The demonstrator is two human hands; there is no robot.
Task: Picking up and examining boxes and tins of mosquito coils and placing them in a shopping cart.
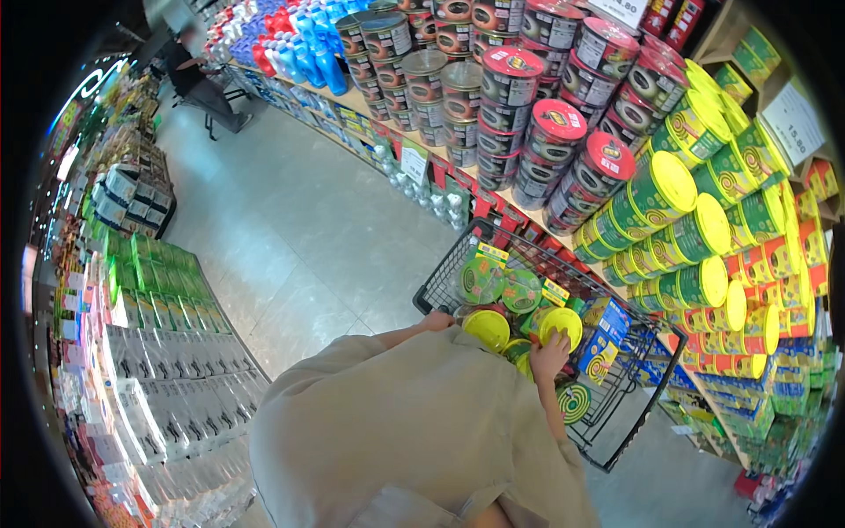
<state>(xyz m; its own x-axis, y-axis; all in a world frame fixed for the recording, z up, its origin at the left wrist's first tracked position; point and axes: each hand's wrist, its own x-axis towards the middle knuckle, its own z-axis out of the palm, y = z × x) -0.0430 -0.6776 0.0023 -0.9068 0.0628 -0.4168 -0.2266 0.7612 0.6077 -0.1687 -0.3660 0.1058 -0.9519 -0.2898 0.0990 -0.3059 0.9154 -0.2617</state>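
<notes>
A black wire shopping cart (441,270) stands before me, loaded with packed goods. My right hand (551,355) is over its basket, with fingers spread across the front of a yellow-lidded canister (561,323). Another canister with a yellow lid (487,330) lies to its left. Farther into the basket are two round green packs (480,280). Blue boxes (602,323) stand to the right of my right hand, and a green pack with a spiral print (573,402) lies below them. My left hand (436,321) is at the cart's left rim; its fingers are partly hidden.
Stacked yellow-lidded green canisters (667,185) and red-lidded black tubs (558,122) fill the shelf along the cart's right side. Blue bottles (317,56) stand farther along. Packaged goods (178,369) are piled at left. A person (191,72) is up the aisle floor (284,218).
</notes>
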